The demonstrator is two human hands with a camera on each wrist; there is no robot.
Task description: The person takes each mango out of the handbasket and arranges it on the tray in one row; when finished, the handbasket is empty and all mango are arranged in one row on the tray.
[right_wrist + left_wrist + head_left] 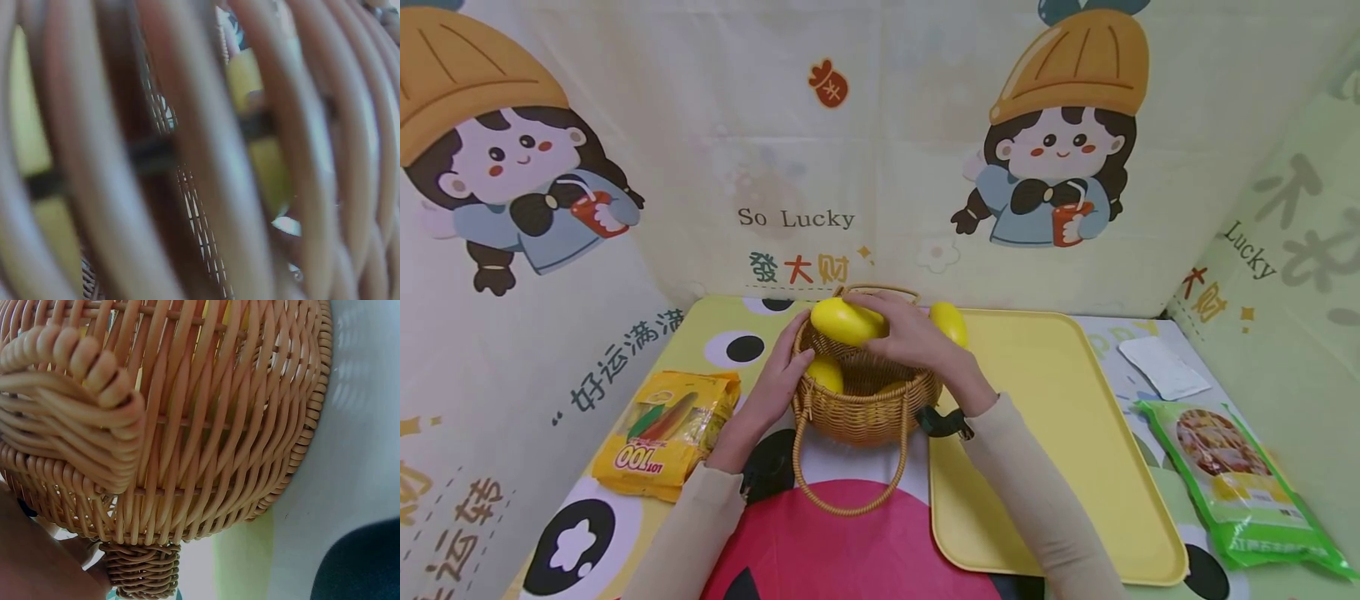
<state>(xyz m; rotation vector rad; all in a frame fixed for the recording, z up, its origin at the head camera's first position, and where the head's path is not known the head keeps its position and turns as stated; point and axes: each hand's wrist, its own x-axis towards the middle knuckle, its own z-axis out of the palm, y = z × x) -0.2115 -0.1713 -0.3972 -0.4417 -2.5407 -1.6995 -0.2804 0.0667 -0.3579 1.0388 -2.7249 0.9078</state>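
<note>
In the head view my right hand (904,331) grips a yellow fruit (847,322) above the back left of the wicker basket (859,417). My left hand (778,379) holds the basket's left rim, its fingers along the outside and the thumb over the edge. Inside the basket lies another yellow fruit (826,373), with part of one more low down at the right. The left wrist view shows the basket's woven side (206,425) and part of my left hand (44,550). Close wicker strands (212,150) fill the right wrist view.
A yellow tray (1037,400) lies right of the basket, with a yellow fruit (949,323) at its back left corner. An orange-yellow packet (668,429) is at the left. A white packet (1162,367) and a green bag (1243,483) lie at the right. A basket handle hangs toward the front.
</note>
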